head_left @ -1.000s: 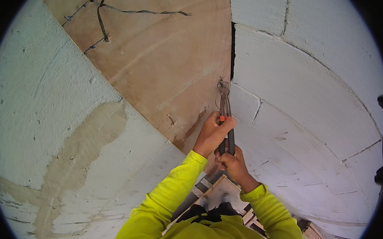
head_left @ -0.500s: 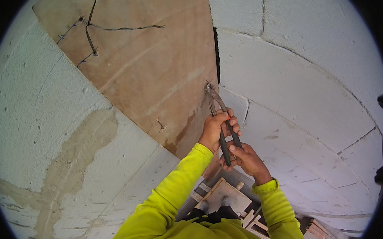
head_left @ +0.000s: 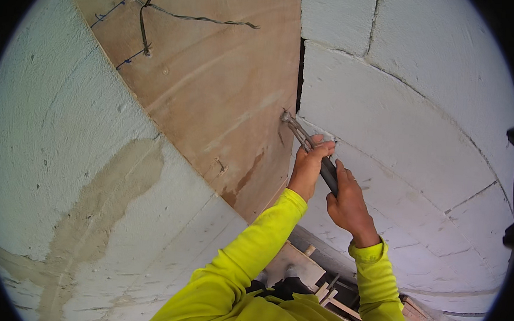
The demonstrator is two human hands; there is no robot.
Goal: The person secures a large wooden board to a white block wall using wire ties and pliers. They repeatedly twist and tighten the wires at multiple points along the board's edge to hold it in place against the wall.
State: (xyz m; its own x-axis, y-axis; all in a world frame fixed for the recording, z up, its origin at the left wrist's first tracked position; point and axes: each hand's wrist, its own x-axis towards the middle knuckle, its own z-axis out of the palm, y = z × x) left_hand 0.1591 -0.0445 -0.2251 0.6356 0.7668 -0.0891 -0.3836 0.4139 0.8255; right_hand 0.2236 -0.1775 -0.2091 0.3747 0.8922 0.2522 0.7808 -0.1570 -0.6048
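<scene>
A pair of long-handled steel pincers [head_left: 299,132] slants across the right edge of a brown plywood panel [head_left: 214,93]. Its jaws meet the panel at a small point of tie wire [head_left: 286,116]; whether they grip the wire is too small to tell. My left hand [head_left: 312,170] is closed around the upper handles, close below the jaws. Lower down, my right hand [head_left: 350,203] wraps the dark grips, and the two handles lie close together. Both my sleeves are bright yellow.
Pale block wall [head_left: 400,128] lies to the right, with a dark gap [head_left: 300,75] beside the panel. Twisted wires [head_left: 201,19] stick out of the panel at upper left. A wire stub [head_left: 220,167] protrudes lower down. Timber boards [head_left: 298,263] lie around my feet.
The pincers' handles, spread apart before, have come together and swung up to the right. My right hand has moved up and closed on the grips. The view has shifted slightly.
</scene>
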